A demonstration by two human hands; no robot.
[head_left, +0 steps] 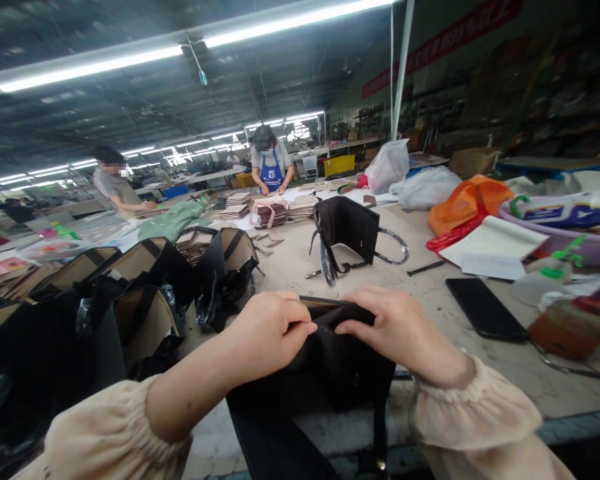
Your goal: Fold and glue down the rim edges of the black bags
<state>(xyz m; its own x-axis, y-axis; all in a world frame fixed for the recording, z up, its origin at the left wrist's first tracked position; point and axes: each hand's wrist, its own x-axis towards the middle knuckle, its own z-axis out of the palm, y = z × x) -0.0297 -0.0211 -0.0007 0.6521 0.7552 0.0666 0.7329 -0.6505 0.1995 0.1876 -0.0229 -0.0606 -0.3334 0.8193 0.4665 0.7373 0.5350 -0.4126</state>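
Observation:
A black handbag (pixel 330 373) lies at the front edge of the table, its upper edge toward the far side. My left hand (pixel 275 327) pinches that edge between thumb and fingers. On the same edge, a little to the right, my right hand (pixel 385 320) grips with the thumb on the near side and the fingers behind. A line of light stitches runs between the two thumbs. A strap (pixel 380 427) hangs down at the right of the bag. Beyond my hands a second black handbag (pixel 350 230) stands upright with plastic-wrapped handles.
Several black bag bodies (pixel 150 260) crowd the left side. Right of my hands lie a black phone (pixel 485 310), an open notebook (pixel 495 250), a bottle of amber liquid (pixel 570 327) and a purple basin (pixel 535 233). Two people work farther back, one in a blue apron (pixel 271 175).

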